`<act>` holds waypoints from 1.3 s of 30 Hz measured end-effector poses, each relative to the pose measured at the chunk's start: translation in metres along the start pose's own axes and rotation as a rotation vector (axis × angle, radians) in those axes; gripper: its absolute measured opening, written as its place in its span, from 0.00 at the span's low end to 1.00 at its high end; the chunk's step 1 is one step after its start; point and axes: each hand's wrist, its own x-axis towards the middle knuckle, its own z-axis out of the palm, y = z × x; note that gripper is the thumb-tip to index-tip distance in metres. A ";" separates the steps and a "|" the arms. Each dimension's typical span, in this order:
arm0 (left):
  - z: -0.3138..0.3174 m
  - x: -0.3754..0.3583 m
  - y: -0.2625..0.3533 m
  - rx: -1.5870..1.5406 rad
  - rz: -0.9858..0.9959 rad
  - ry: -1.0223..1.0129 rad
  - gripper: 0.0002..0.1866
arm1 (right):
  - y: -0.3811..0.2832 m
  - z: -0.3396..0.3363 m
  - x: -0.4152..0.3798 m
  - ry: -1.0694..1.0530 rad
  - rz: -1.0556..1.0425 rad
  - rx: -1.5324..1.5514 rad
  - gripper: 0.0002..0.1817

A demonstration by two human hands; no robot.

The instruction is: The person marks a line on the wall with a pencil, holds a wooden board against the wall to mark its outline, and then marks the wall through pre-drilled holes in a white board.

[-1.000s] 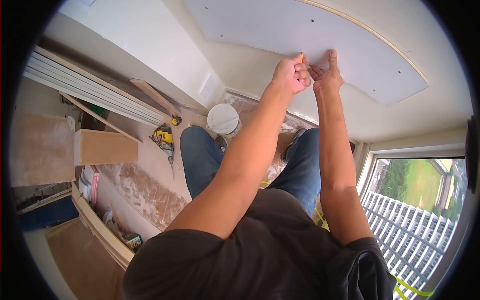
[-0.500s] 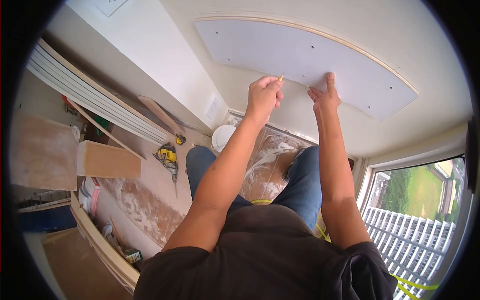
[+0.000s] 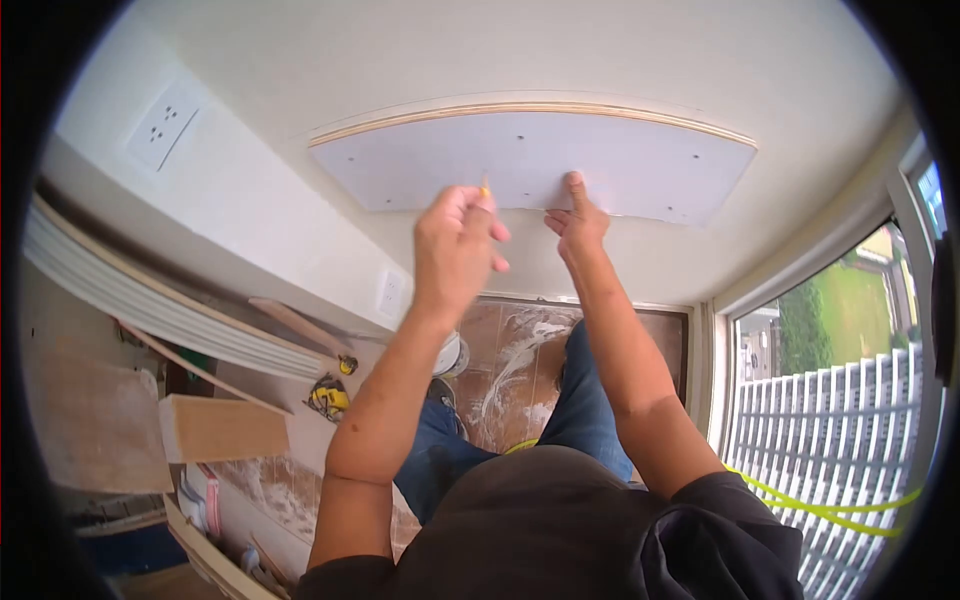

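Observation:
A curved, white-faced plywood panel (image 3: 440,170) with several small holes lies against the pale wall, its layered edge showing along the top. My right hand (image 3: 582,222) is at its lower edge, thumb pressed on the white face and fingers curled at the edge below. Pinched in my left hand (image 3: 457,245) is a small yellow pencil (image 3: 486,189), point upward, overlapping the panel's lower left part in this view. A faint thin line runs on the wall just above the panel's top edge.
Low on the left lie a yellow power tool (image 3: 328,398) and a tape measure (image 3: 347,364), near stacked curved boards (image 3: 170,300). A white bucket (image 3: 450,352) stands by my foot on the dusty floor. Wall sockets (image 3: 163,125) are at left, a window (image 3: 830,350) at right.
My view has turned, so the panel sits more level and further left. Both hands appear lower and further left; the pencil stays in my left hand and now points more upright.

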 end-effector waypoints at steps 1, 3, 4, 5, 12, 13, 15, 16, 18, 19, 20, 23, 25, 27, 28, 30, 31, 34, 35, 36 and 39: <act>0.025 -0.008 -0.005 -0.104 -0.071 -0.128 0.12 | 0.000 0.000 0.000 -0.006 0.012 0.006 0.42; 0.074 -0.014 -0.014 -0.028 0.128 -0.056 0.10 | 0.001 -0.004 0.012 0.042 -0.039 -0.034 0.40; 0.083 -0.013 -0.018 0.013 0.226 0.000 0.09 | 0.008 -0.002 0.016 0.051 -0.053 -0.061 0.39; 0.078 -0.003 -0.019 0.178 0.483 0.089 0.09 | 0.006 -0.005 0.014 -0.022 -0.002 -0.054 0.39; 0.028 0.069 -0.078 0.495 0.318 -0.084 0.07 | -0.023 -0.006 -0.016 -0.130 0.110 -0.230 0.61; 0.029 0.076 -0.100 0.502 0.255 -0.102 0.07 | -0.022 -0.006 -0.014 -0.120 0.111 -0.210 0.56; 0.036 0.083 -0.120 0.386 0.098 -0.122 0.08 | -0.019 -0.007 -0.009 -0.091 0.113 -0.175 0.46; 0.043 0.085 -0.125 0.262 0.005 -0.118 0.08 | -0.018 -0.006 -0.010 -0.070 0.104 -0.151 0.45; 0.060 0.091 -0.132 0.126 -0.044 -0.120 0.08 | -0.016 -0.002 -0.010 -0.034 0.083 -0.107 0.44; 0.070 0.094 -0.134 0.116 -0.002 -0.127 0.07 | -0.014 -0.003 -0.008 -0.055 0.082 -0.111 0.43; 0.078 0.096 -0.134 0.105 0.038 -0.136 0.06 | -0.013 -0.006 -0.004 -0.074 0.082 -0.115 0.42; 0.090 0.108 -0.133 0.111 0.023 -0.191 0.07 | -0.012 -0.004 -0.007 -0.079 0.033 -0.103 0.35; 0.097 0.111 -0.129 0.257 0.115 -0.191 0.07 | -0.015 -0.001 -0.013 -0.094 -0.011 -0.098 0.31; 0.094 0.117 -0.123 0.529 0.209 -0.249 0.09 | -0.017 0.000 -0.019 -0.135 -0.049 -0.108 0.29; 0.086 0.117 -0.100 0.726 0.257 -0.313 0.10 | -0.015 -0.003 -0.017 -0.134 -0.049 -0.127 0.29; 0.077 0.121 -0.065 0.963 0.304 -0.414 0.12 | -0.011 -0.007 -0.008 -0.132 -0.050 -0.162 0.29; 0.074 0.126 -0.053 1.004 0.302 -0.449 0.13 | -0.012 -0.006 -0.010 -0.113 -0.031 -0.175 0.30; 0.075 0.139 -0.049 0.898 0.305 -0.460 0.21 | -0.014 -0.001 -0.012 -0.065 0.022 -0.219 0.31; 0.075 0.136 -0.040 0.810 0.234 -0.451 0.23 | -0.013 -0.003 -0.008 -0.051 0.036 -0.238 0.32; 0.076 0.132 -0.034 0.721 0.162 -0.446 0.25 | -0.012 -0.007 -0.004 -0.032 0.050 -0.257 0.33; 0.081 0.132 -0.035 0.785 0.159 -0.395 0.28 | -0.026 -0.010 -0.010 -0.078 0.135 -0.335 0.41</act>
